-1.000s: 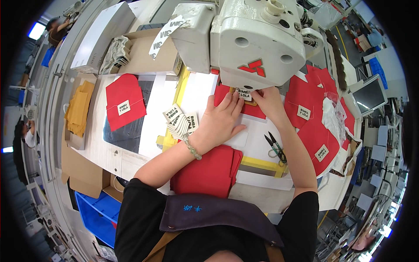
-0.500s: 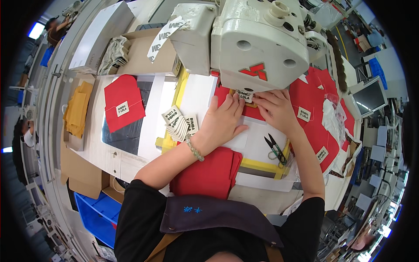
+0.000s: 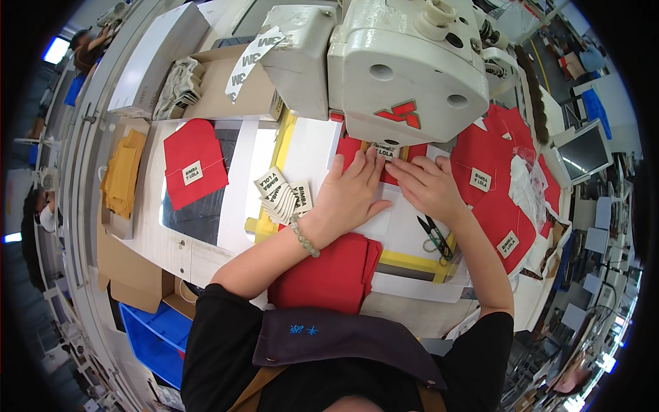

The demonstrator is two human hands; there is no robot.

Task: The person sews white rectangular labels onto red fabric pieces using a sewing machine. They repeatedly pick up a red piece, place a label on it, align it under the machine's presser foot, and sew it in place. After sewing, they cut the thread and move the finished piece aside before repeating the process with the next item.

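Observation:
Under the head of a white industrial sewing machine (image 3: 412,75) lies a red fabric piece (image 3: 349,148) with a small cream label (image 3: 386,153) on it; the machine hides the label's far edge. My left hand (image 3: 349,187) rests flat, fingers stretched, its fingertips at the label's left and near side. From the right, my right hand (image 3: 427,187) reaches in with fingers extended, tips at the label's right corner. A fanned stack of cream labels (image 3: 280,196) sits left of my left wrist. Black-handled scissors (image 3: 436,239) lie beside my right forearm.
Stacked red fabric (image 3: 322,280) lies between my forearms. Another labelled red piece (image 3: 195,154) is at left, near a box of yellow pieces (image 3: 123,172). Labelled red pieces (image 3: 504,223) and clear plastic (image 3: 525,185) spread at right. A blue bin (image 3: 147,347) stands lower left.
My right hand has shifted left and slightly nearer to me, its fingers flattening beside the label. My left hand has stayed almost in place.

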